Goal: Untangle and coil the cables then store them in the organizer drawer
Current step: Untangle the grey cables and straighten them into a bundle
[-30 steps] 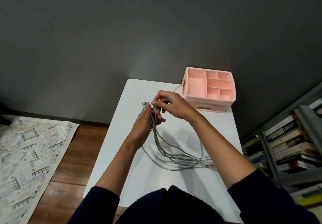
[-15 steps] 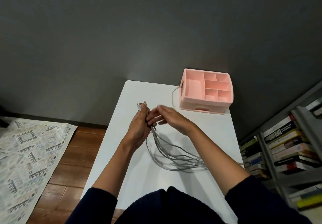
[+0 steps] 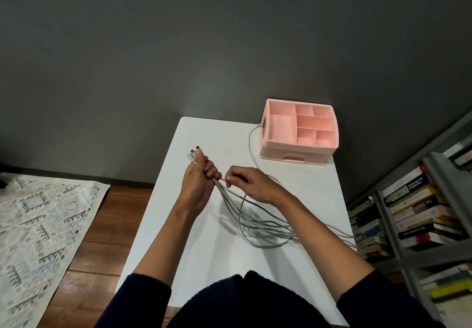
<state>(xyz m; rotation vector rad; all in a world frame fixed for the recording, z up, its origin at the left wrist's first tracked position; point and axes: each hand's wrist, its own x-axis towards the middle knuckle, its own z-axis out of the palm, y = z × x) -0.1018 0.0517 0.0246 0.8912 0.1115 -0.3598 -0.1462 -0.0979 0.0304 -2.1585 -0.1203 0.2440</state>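
My left hand (image 3: 198, 184) grips a bundle of grey cables (image 3: 258, 221) just below their plug ends (image 3: 193, 152), which stick up above my fingers. My right hand (image 3: 251, 184) pinches one strand right beside the left hand. From my hands the cables trail in loose loops across the white table (image 3: 219, 248) towards its right edge. One strand runs back to the pink organizer (image 3: 298, 133), which stands at the table's far right corner with open top compartments and a shut drawer in its front.
A bookshelf (image 3: 419, 215) stacked with books stands close to the table's right edge. A patterned rug (image 3: 38, 230) lies on the wooden floor to the left. A dark wall rises directly behind the table.
My right hand has moved down from the plug ends to a strand just right of my left hand. The left hand keeps its grip on the bundle.
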